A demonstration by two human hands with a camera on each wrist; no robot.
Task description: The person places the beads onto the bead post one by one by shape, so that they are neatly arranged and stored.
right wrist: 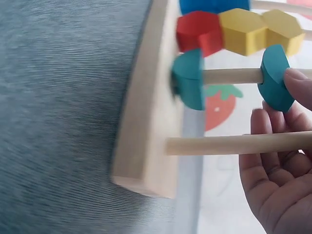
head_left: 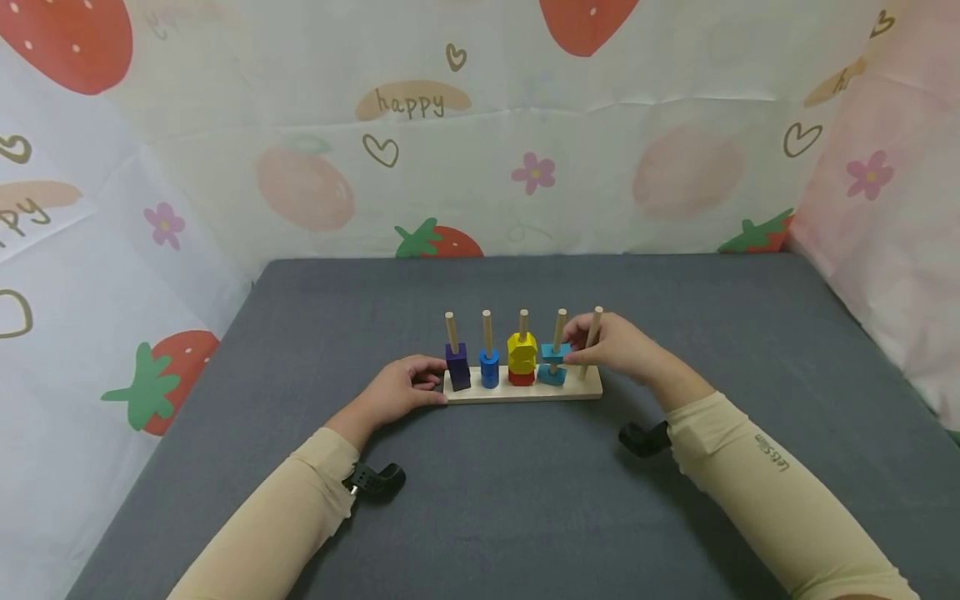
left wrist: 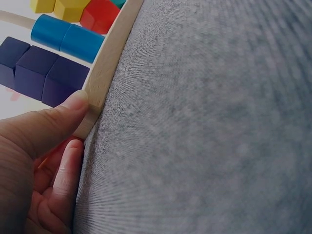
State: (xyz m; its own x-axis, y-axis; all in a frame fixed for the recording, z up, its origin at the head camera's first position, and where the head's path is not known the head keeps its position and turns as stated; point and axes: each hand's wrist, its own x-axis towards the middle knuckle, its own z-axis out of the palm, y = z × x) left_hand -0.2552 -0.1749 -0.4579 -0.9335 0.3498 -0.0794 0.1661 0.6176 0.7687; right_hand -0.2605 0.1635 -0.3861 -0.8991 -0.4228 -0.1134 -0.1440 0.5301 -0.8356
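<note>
A wooden peg stacker (head_left: 525,398) stands on the grey cloth, five upright pegs along its base. My left hand (head_left: 401,387) grips the base's left end, thumb (left wrist: 73,105) at its edge. On the fourth peg, my right hand (head_left: 611,346) pinches a teal half-round block (right wrist: 275,78) that the peg passes through. Lower on that peg, a second teal block (right wrist: 190,80) sits at the base, with a gap between the two. The fifth peg (right wrist: 209,145) carries no block and runs in front of the right hand's fingers.
Purple square blocks (left wrist: 39,70) fill the first peg's lower part. Beside them are blue round blocks (head_left: 489,369), then yellow blocks (head_left: 522,354) over a red one (head_left: 522,377). A printed curtain (head_left: 585,183) hangs behind the grey table (head_left: 480,500).
</note>
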